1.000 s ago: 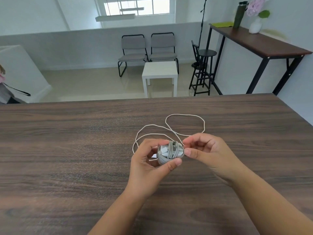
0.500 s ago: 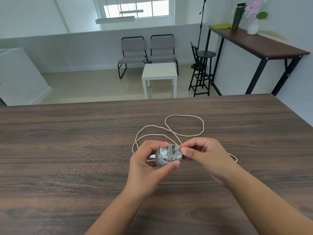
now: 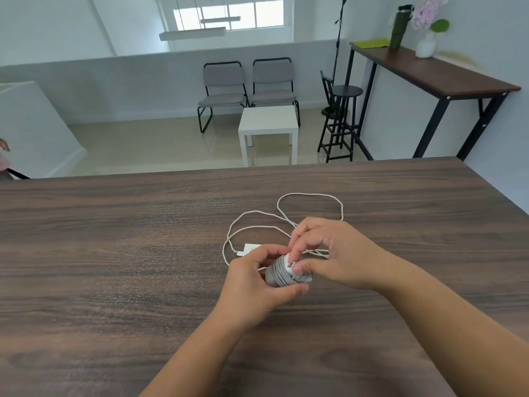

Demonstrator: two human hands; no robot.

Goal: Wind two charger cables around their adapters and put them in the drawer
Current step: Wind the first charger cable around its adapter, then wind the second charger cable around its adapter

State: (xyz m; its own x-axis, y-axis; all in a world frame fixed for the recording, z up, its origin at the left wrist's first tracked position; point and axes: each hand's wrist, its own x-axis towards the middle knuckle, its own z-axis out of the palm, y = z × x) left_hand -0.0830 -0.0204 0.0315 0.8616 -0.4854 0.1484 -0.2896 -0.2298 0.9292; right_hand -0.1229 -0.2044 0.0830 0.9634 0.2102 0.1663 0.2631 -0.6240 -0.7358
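Hands are working together: left hand point(image 3: 252, 285) is gripping the small grey cable-wrapped adapter point(image 3: 283, 272) steady, so right hand point(image 3: 329, 253) can pinch the loose cable end. Beyond both grips, thin white cable point(image 3: 312, 196) is lying on the dark wooden bench point(image 3: 114, 253).

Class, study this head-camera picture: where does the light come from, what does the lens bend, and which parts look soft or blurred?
Head view: daylight enters through the far window, which is blown out white; soft shadows lie on the table beneath the forearms; the wide lens bows the table's far edge; the left hand, right hand and wound adapter look slightly soft.
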